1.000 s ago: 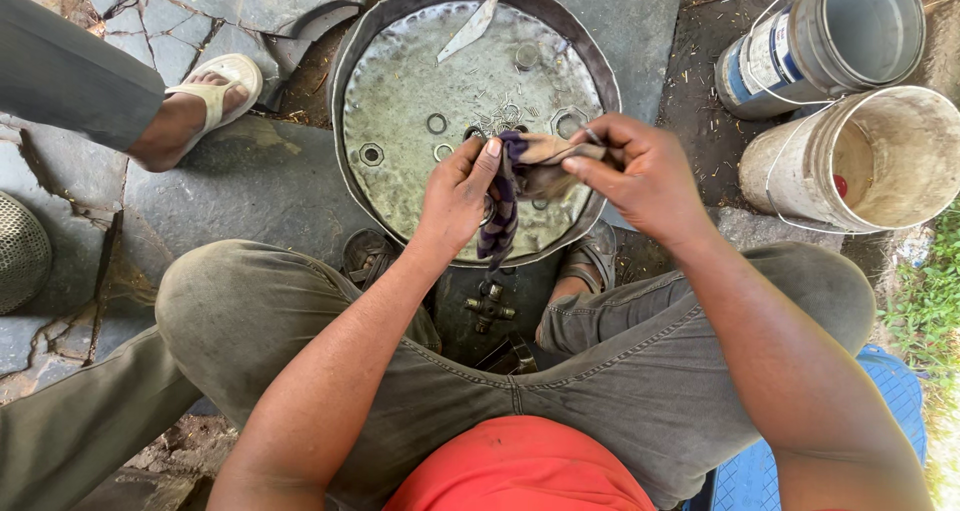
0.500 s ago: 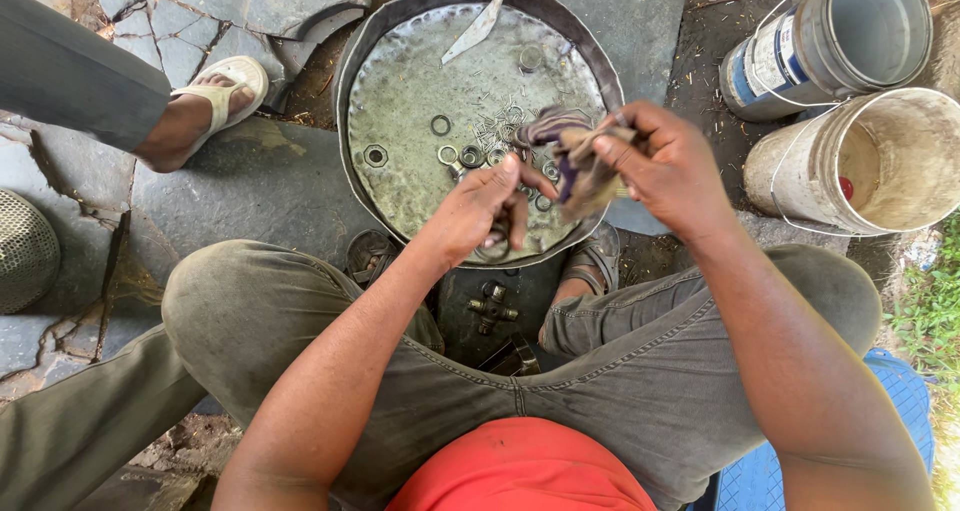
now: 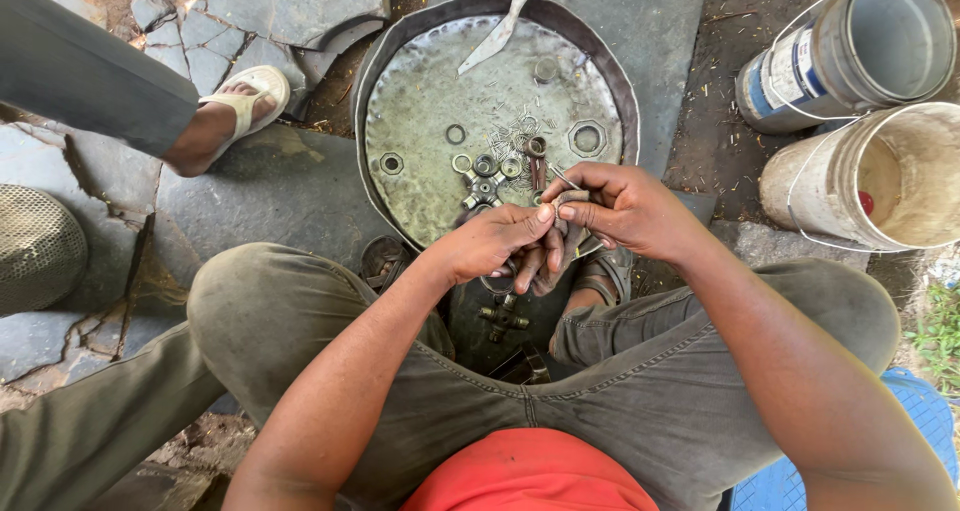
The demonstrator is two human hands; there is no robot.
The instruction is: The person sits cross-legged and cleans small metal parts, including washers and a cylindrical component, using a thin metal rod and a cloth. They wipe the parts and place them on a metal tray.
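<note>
Grey woven mesh of a domed basket [image 3: 38, 246] sits at the far left edge of the frame, on cracked stone paving [image 3: 250, 11]. Just right of it, in the upper left, another person's foot in a pale sandal [image 3: 245, 101] rests on the stones. At the upper middle lies my round metal pan [image 3: 395, 71], holding cloudy liquid with hex nuts, rings and bearing cups scattered in it, and a flat metal blade [image 3: 495, 33] propped on its far rim. Below the pan, at the frame's centre, my left hand [image 3: 490, 243] is closed, its fingertips pinching a small dark metal part [image 3: 560, 206]. My right hand [image 3: 625, 209] meets it from the right, fingers curled shut on the same part, which is held just above the pan's near edge. Under both hands a cross-shaped joint piece [image 3: 503, 316] lies on the ground between my knees. At the upper right stand a grey paint can [image 3: 850, 46] and, touching it, a white bucket [image 3: 880, 176].
</note>
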